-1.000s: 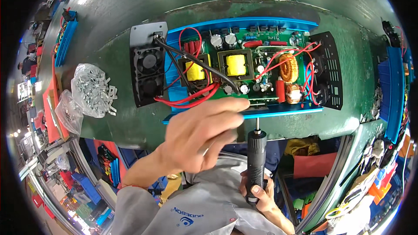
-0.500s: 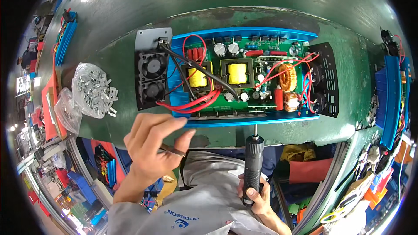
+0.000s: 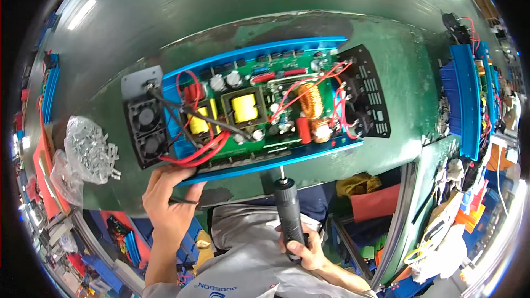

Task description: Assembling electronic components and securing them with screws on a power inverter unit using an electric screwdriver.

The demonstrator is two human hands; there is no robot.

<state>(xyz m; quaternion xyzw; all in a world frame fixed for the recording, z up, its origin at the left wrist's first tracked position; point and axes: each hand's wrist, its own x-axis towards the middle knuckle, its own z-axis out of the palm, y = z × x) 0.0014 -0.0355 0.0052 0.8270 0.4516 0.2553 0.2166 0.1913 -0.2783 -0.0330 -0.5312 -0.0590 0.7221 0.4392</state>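
Note:
An open power inverter (image 3: 265, 163) with blue metal side rails lies on the green bench, slightly tilted in view. Inside, its green circuit board (image 3: 259, 74) carries yellow transformers (image 3: 244, 108), a copper coil and red and black wires. My left hand (image 3: 170, 198) is closed at the near left corner, fingers by the fan panel (image 3: 148, 124) and thumb at the rail. A thin dark strip crosses that hand; I cannot tell what it is. My right hand (image 3: 306, 248) grips a black electric screwdriver (image 3: 288, 209), its bit pointing up at the near rail's outer side.
Clear plastic bags of small metal clips (image 3: 91, 152) lie at the left. More blue-railed units stand at the far left (image 3: 51, 88) and the right (image 3: 466, 102). Below the bench edge are shelves holding red sheets (image 3: 378, 204) and parts.
My left hand has come onto the inverter's near left corner from just below it. The screwdriver stays at the near rail, now leaning more. The whole view has shifted and turned.

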